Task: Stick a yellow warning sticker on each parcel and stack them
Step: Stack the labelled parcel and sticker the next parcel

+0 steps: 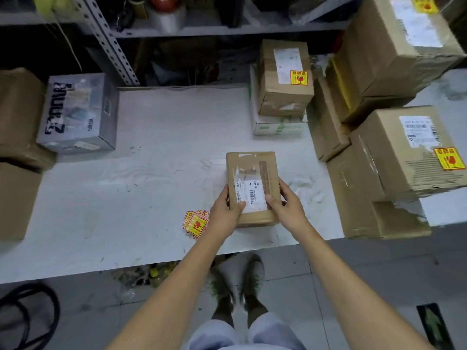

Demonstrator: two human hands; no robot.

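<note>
Parcels with a yellow sticker: 3 are counted. 1 small brown parcel (267, 72) sits on a white box (278, 126) at the table's back edge; 1 large parcel (374, 46) is at the back right corner; 1 parcel (394, 157) is at the right edge, on top of flatter brown cartons.

Parcels without a visible sticker: 1 held parcel (252, 173), 1 grey printed box (78, 112) and 2 brown boxes (20, 109) at the left edge.

Loose stickers: 1 fanned pile of yellow stickers (195, 222) is seen; the number in it cannot be told.

Held parcel: it is found near the table's front edge, right of centre, long side running away from the person, with a white shipping label (252, 195) on top. Whether it rests on the table (151, 185) or is held just above it cannot be told.

Sticker pile: it is laid near the front edge, just beside the left hand (225, 213).

Open room: a wide bare stretch is left between the grey printed box and the held parcel. The right edge and back right corner are crowded with stacked cartons.

Left hand: the parcel's near left corner is gripped, thumb (240, 204) pressed on the label, fingers curled round the side.

Right hand (290, 208): the near right corner is gripped, thumb (271, 200) laid on top, fingers wrapped along the right side.
</note>
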